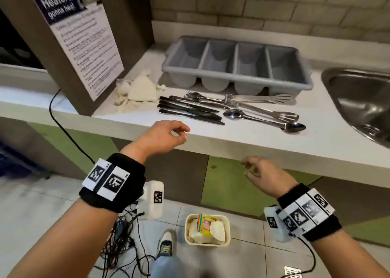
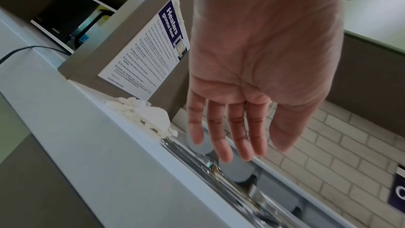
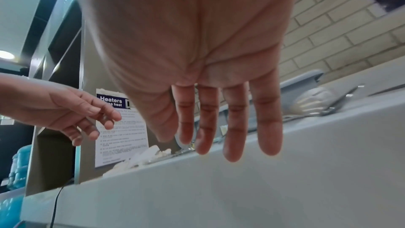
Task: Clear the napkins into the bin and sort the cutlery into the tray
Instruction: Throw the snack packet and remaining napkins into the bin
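Napkins heaped at counter left, ahead-left of left hand; nearer it than right hand. Both grips loose, empty.

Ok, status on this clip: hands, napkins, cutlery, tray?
Left hand and right hand open, holding nothing. Napkins on the counter; cutlery loose before the empty tray. Bin on the floor. Nothing in the way.
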The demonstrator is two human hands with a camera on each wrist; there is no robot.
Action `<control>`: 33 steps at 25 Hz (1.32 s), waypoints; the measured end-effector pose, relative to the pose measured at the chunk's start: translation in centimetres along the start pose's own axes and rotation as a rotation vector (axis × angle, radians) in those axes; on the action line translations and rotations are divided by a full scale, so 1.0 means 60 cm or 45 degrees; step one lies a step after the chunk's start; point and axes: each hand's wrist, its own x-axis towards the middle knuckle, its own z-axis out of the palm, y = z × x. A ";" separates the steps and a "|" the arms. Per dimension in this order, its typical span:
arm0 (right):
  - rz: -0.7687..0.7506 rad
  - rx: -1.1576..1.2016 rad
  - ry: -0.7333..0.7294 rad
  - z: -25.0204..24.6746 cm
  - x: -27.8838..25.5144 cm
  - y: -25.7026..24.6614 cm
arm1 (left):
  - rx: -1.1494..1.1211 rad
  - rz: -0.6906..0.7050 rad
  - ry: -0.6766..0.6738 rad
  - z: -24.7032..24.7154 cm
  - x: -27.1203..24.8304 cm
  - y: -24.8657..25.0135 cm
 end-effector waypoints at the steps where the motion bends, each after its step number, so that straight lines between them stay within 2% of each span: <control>1: -0.001 0.017 0.017 -0.006 0.019 -0.019 | -0.017 -0.017 0.045 -0.020 0.006 -0.014; 6: -0.079 0.133 0.111 -0.032 0.126 -0.122 | -0.066 -0.146 0.277 -0.117 0.058 -0.086; 10: -0.119 0.206 0.150 -0.050 0.236 -0.214 | 0.028 -0.240 0.461 -0.194 0.123 -0.153; 17: -0.107 0.101 0.133 -0.047 0.393 -0.315 | 0.186 -0.289 0.470 -0.222 0.224 -0.250; 20: -0.076 0.047 0.093 -0.038 0.445 -0.347 | 0.152 -0.341 0.460 -0.225 0.252 -0.268; 26: -0.184 -0.113 0.080 -0.040 0.545 -0.405 | 0.244 -0.382 0.286 -0.233 0.302 -0.289; 30: -0.135 -0.302 -0.096 -0.027 0.589 -0.431 | 0.361 -0.367 0.199 -0.238 0.326 -0.304; 33: -0.110 -0.445 -0.080 -0.023 0.602 -0.443 | 0.309 -0.309 0.290 -0.242 0.334 -0.299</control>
